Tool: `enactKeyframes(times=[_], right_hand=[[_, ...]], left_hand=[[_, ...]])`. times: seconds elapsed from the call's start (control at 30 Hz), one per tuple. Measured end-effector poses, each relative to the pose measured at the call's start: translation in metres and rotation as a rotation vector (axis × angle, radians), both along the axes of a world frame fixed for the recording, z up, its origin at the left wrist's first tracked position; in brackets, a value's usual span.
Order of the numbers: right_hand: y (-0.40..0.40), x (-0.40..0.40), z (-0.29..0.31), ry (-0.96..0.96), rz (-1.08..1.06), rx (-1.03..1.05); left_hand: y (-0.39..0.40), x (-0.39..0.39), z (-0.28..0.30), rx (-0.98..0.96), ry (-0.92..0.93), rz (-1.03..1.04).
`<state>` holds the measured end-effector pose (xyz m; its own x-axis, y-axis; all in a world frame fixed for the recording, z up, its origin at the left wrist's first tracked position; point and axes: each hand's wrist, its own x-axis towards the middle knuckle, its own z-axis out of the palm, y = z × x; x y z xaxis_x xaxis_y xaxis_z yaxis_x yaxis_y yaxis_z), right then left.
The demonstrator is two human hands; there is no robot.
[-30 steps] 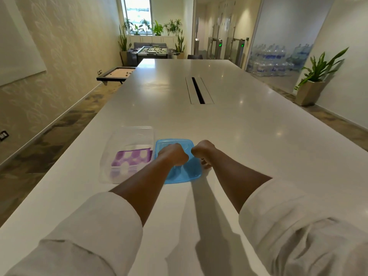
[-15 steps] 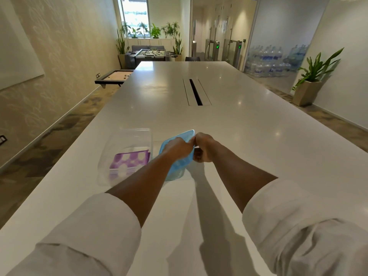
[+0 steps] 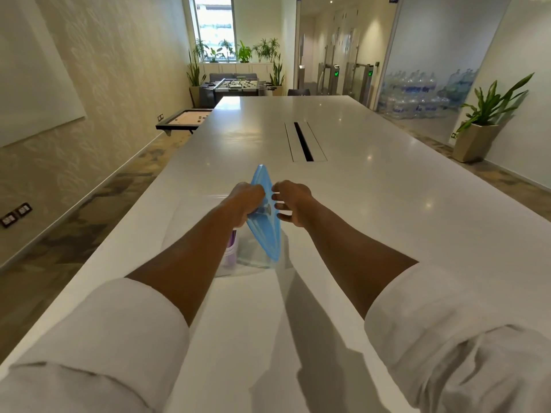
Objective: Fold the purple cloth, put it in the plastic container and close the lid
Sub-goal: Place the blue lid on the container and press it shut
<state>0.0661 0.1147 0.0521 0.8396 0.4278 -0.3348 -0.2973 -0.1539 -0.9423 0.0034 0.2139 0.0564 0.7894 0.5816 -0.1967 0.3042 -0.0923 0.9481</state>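
The blue plastic lid [image 3: 264,231] stands almost on edge above the table, gripped by my left hand [image 3: 246,201] along its left rim. My right hand [image 3: 290,202] is just to the right of the lid, fingers spread, touching or nearly touching it. The clear plastic container [image 3: 253,257] sits under my left forearm, mostly hidden. A sliver of the folded purple cloth [image 3: 232,244] shows inside it.
The long white table [image 3: 372,204] stretches ahead, with a cable slot [image 3: 303,141] in its middle. Its left edge drops to a carpeted floor. A potted plant [image 3: 483,126] stands off to the right, and a foosball table [image 3: 235,86] beyond the far end.
The lid was lifted off the table and tipped up onto its edge over the container. My right hand let go and spread its fingers. The view tilted upward.
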Motion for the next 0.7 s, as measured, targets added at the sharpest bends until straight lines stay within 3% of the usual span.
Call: enactKeyframes(times=[0.13,0.23,0.57,0.7], right_hand=[[0.009,-0.006,-0.007,-0.142,-0.109,-0.209],[0.012,-0.006,-0.015,-0.133,-0.169,-0.297],[0.042,-0.033,-0.019,0.005,-0.091,-0.125],[0.056,-0.042,-0.024,-0.049,-0.149,-0.148]], left_hand=[[0.024,-0.013,0.006,-0.117,-0.078,0.079],[0.038,-0.024,0.008,-0.212,-0.123,0.125],[0.07,-0.064,0.004,-0.372,-0.166,0.207],[0.083,-0.071,-0.001,-0.178,-0.099,0.267]])
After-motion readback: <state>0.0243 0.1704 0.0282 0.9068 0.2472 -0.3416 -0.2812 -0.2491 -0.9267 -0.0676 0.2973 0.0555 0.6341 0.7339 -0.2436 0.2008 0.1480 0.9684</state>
